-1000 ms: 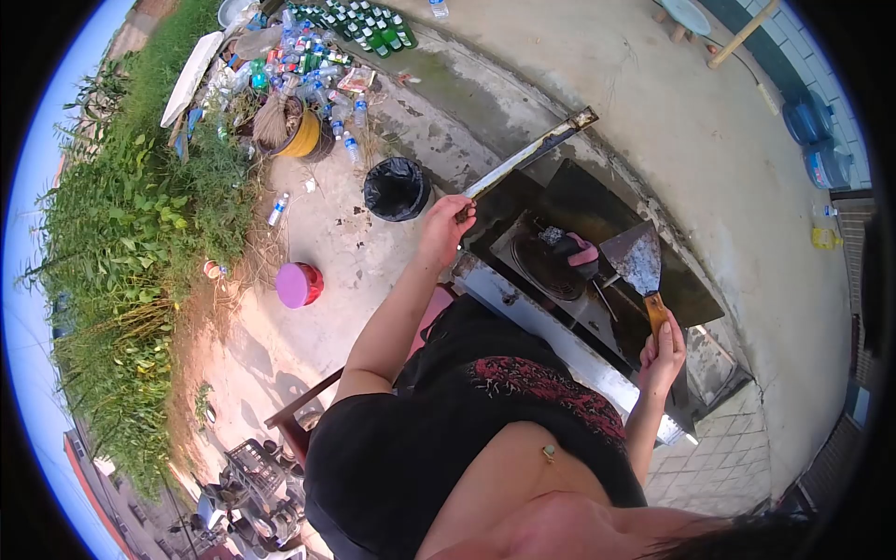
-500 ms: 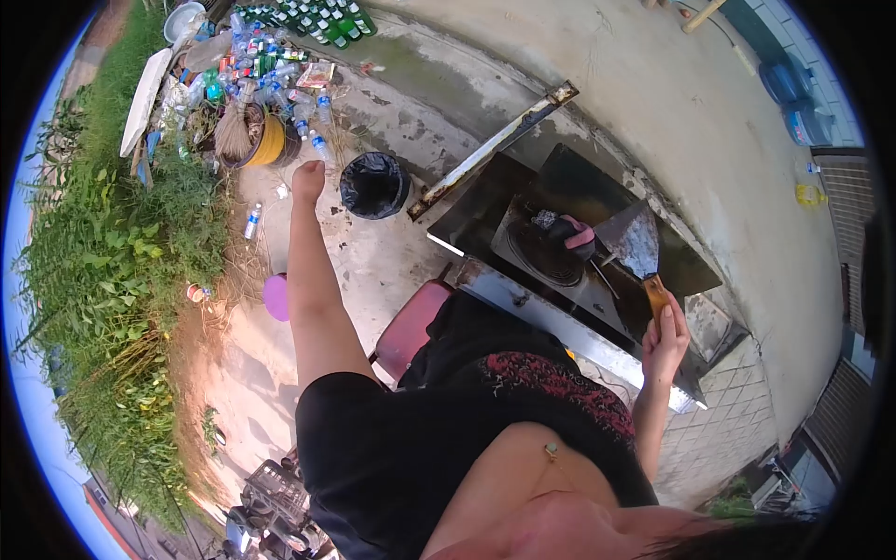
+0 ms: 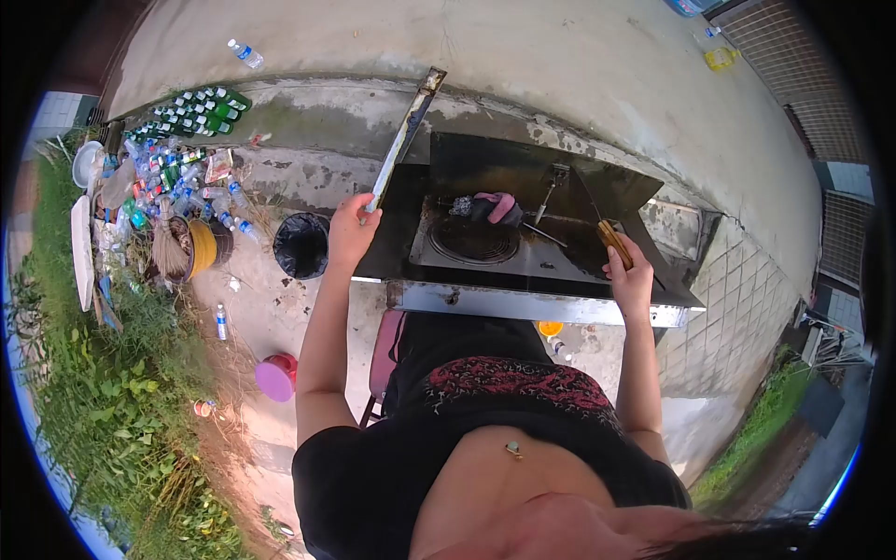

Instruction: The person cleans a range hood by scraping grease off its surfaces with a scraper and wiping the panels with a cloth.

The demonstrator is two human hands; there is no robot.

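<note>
While your right hand [image 3: 630, 269] is holding the scraper [image 3: 603, 225] above the stove [image 3: 541, 301], fingers closed around it, your left hand [image 3: 353, 231] is resting half-curled against the metal strip [image 3: 407, 133]; whether it's gripping, I can't tell.

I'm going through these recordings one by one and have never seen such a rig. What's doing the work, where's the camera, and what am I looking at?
There is no machine here: these are a person's own bare hands. One camera, worn on the head, looks forward and down, so the wearer's chest and arms fill the lower part.

In front is a dark stovetop with a round burner. On it lie a pink-and-dark bundle, a silvery wad beside that, and a thin rod.

The right hand holds a wooden-handled scraper. The left hand is at the near end of a long metal strip; whether it grips it, I cannot tell.
</note>
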